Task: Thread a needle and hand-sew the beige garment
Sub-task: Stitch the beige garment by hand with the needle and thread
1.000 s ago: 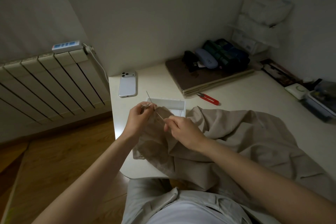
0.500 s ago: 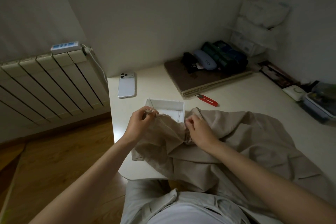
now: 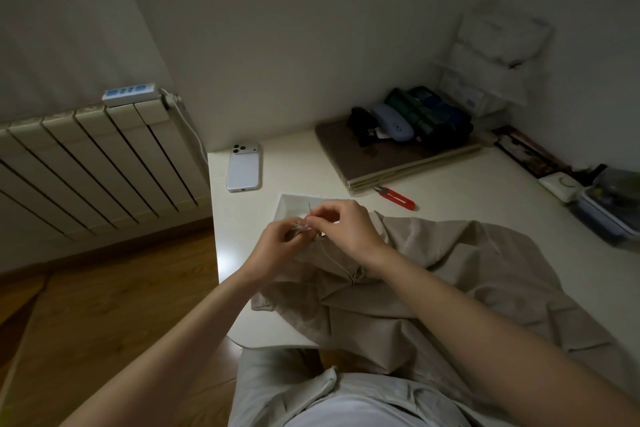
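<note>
The white table [image 3: 277,163] stands in a corner, with a radiator [image 3: 86,163] at its left edge and a power strip [image 3: 130,94] on top of that radiator. A pale phone [image 3: 243,168] lies face down near the table's far left. To its right is a brown folded board [image 3: 374,163] carrying dark rolled bundles [image 3: 429,113] and a blue-grey case [image 3: 391,121], and red thread snips [image 3: 398,198] lie just in front of the board. A clear storage box [image 3: 609,215] and a small white device [image 3: 560,184] sit along the right edge. A shallow white tray [image 3: 285,206] lies directly behind both hands, which cover part of it. The beige garment [image 3: 450,270] is spread over the near right half of the table and hangs off the front edge towards the lap. The left grip [image 3: 277,246] is closed, its fingertips pinching a small bunched fold of the garment's left end, where a pale tuft shows. The right grip [image 3: 346,229] is just beside it, almost touching, its thumb and forefinger pinched on the needle [image 3: 309,209]. The needle's thin dark tip points up above the fingers, in front of the tray. A light thread [image 3: 337,263] runs from between the two grips down across the cloth to a small gathered spot under the right wrist.
</note>
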{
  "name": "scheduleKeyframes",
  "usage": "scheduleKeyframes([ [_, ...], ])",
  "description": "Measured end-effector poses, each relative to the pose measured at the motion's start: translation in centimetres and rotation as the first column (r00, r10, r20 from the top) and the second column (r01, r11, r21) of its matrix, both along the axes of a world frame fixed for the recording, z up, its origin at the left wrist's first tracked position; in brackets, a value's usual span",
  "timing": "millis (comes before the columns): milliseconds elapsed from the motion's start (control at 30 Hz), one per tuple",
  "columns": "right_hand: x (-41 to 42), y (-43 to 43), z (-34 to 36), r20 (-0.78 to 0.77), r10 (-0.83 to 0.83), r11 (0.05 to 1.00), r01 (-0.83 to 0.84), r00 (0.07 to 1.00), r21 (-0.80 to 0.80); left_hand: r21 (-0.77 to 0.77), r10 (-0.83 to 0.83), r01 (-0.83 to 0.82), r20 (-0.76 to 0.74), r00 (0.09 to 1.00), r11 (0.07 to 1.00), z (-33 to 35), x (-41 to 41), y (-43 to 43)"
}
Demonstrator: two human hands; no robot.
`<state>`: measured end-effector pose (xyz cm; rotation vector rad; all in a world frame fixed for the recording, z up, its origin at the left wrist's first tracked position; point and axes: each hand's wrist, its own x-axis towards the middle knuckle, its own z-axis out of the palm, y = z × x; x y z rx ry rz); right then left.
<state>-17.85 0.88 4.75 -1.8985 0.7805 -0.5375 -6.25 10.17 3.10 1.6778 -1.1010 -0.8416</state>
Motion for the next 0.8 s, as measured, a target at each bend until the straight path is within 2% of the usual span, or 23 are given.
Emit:
scheduleKeyframes([
  [133,0.6,-0.5,1.4,0.108,-0.034,0.994,0.022,0.994,0.107,-0.001,-0.038,0.038,-0.014,0.999,0.999,0.0,0.5,0.3],
  [300,1.7,-2.8,3.6,0.212,-0.096,0.979,0.054,0.973,0.196,0.105,-0.232,0.229,0.019,0.972,0.968,-0.3,0.2,1.0],
  [400,1.7,-4.6,3.3,0.149,-0.194,0.957,0.153,0.970,0.248,0.196,-0.330,0.311,0.070,0.942,0.930,-0.5,0.5,1.4],
  [500,1.3,-5.9,2.1,0.072,-0.317,0.891,0.271,0.946,0.365,0.289,-0.408,0.364,0.106,0.907,0.885,-0.9,0.7,1.9],
  [600,1.0,-6.3,1.1,-0.009,-0.344,0.898,0.332,0.939,0.287,0.438,-0.486,0.360,0.219,0.846,0.824,-1.7,1.1,2.1],
  [700,0.6,-6.6,1.1,-0.009,-0.326,0.927,0.321,0.945,0.192,0.597,-0.576,0.297,0.350,0.739,0.745,-2.6,1.7,2.4],
  [800,0.0,-7.4,1.8,0.002,-0.336,0.933,0.332,0.942,0.139,0.678,-0.653,0.263,0.415,0.634,0.686,-2.9,1.8,2.9],
])
